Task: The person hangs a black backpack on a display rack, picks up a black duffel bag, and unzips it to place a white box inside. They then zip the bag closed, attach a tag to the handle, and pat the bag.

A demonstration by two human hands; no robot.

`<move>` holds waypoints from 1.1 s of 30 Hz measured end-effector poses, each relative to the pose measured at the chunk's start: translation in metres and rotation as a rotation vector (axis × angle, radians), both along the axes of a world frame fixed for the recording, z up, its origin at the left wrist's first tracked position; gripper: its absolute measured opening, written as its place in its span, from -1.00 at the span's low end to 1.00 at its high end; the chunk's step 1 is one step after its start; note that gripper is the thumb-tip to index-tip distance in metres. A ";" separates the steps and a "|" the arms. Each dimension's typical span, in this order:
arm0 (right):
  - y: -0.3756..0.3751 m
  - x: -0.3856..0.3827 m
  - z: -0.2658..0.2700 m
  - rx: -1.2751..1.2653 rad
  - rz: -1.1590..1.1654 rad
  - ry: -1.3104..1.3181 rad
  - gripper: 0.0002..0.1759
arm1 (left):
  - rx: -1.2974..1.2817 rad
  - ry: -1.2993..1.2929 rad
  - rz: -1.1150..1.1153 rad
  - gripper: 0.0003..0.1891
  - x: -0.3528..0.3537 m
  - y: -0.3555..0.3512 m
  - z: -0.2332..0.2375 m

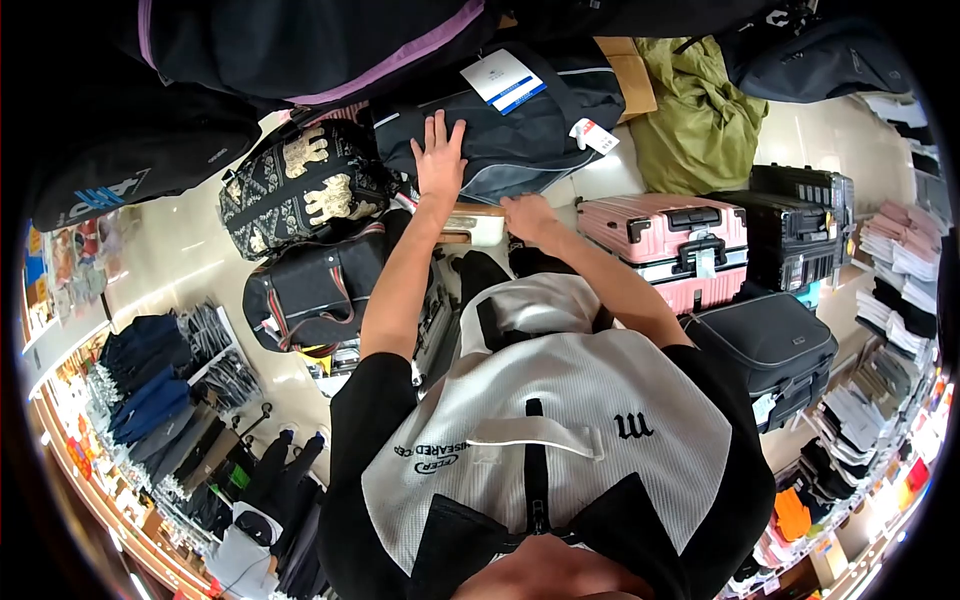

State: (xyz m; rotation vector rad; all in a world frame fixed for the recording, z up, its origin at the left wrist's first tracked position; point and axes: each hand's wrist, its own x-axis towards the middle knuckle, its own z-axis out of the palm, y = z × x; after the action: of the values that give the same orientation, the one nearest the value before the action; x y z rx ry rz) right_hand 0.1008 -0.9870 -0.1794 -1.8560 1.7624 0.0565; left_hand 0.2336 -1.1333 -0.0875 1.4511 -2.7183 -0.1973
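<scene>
A black duffel bag [500, 125] with grey piping lies in front of me, with a white and blue hang tag [503, 80] and a smaller white tag [595, 135] on it. My left hand [438, 160] rests flat on its left part, fingers spread. At the bag's near edge, my right hand [530, 215] has its fingers curled in and seems to grip that edge; the fingertips are partly hidden. Just below, between my hands, a white and brown box-like thing [475, 228] shows in part.
Left of the duffel sit an elephant-print bag [305, 185] and a black bag with striped handles [310, 295]. To the right stand a pink suitcase [665, 235], black hard cases [795, 225] and a dark soft suitcase [765, 340]. Olive fabric [695, 120] lies behind. Folded clothes [900, 240] line the right side.
</scene>
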 end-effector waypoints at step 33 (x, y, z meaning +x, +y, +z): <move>-0.040 0.015 -0.026 0.550 -0.228 -0.105 -0.27 | -0.101 -0.289 -0.047 -0.13 -0.026 -0.021 -0.010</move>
State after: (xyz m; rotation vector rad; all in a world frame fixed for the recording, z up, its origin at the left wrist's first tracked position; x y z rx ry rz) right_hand 0.1162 -1.0271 -0.2051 -1.2401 1.6630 0.3169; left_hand 0.2078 -1.1543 -0.0978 1.4932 -2.9359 0.1601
